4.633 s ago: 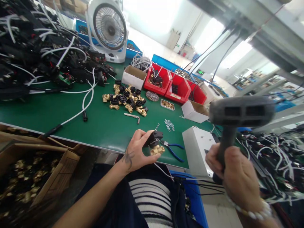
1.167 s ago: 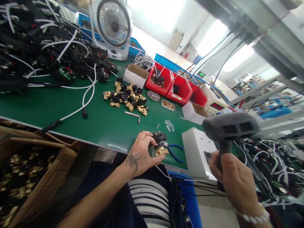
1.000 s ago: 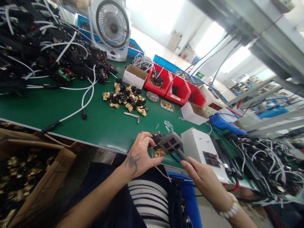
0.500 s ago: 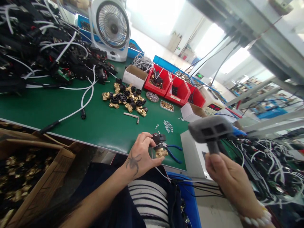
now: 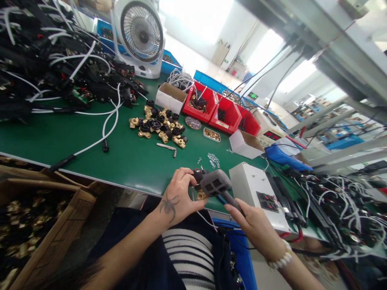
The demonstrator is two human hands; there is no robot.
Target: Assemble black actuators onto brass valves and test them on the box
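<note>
My left hand (image 5: 178,195) is closed around a brass valve fitting (image 5: 200,195) with a black cap, held at the front edge of the green bench (image 5: 133,161). In my right hand (image 5: 255,221) is a grey hammer (image 5: 216,183), gripped by its handle. The hammer's head is right at the fitting and covers part of it; whether the two touch I cannot tell. Blue-handled pliers (image 5: 221,199) lie behind the hammer, mostly hidden. Small wire clips (image 5: 213,160) are scattered just beyond.
Several brass fittings with black caps (image 5: 160,125) are heaped mid-bench, near a pen-like metal tool (image 5: 167,148). Red bins (image 5: 225,125), a white box (image 5: 171,98) and a fan (image 5: 142,36) stand behind. A grey-white control box (image 5: 250,181) is at the right, cabled black parts (image 5: 90,76) at the left.
My right hand has swung the hammer down and left, from above the control box to the fitting. My left hand has stayed in place with the fitting.
</note>
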